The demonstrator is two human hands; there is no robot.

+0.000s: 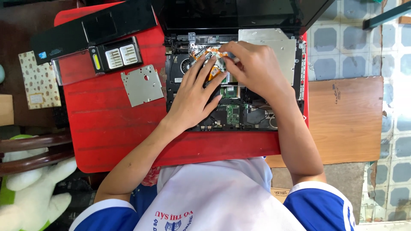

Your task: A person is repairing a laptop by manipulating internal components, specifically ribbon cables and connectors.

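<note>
An opened laptop (257, 115) lies on a red table (107, 124), its top cover off and the circuit board, fan and copper heat pipes bare. My left hand (195, 94) rests flat on the board, fingers spread toward the copper heat pipe (212, 72). My right hand (257, 68) is curled over the upper middle of the board, fingertips pinching a small thin tool or part near the heat pipe; what it grips is mostly hidden. The laptop's screen (231, 13) stands open at the back.
A black palm-rest cover (94, 28), a black part with two pale vented inserts (115, 55) and a grey metal plate (142, 84) lie on the table's left. A wooden board (346, 119) sits to the right, a patterned booklet (39, 81) and a plush toy (30, 188) to the left.
</note>
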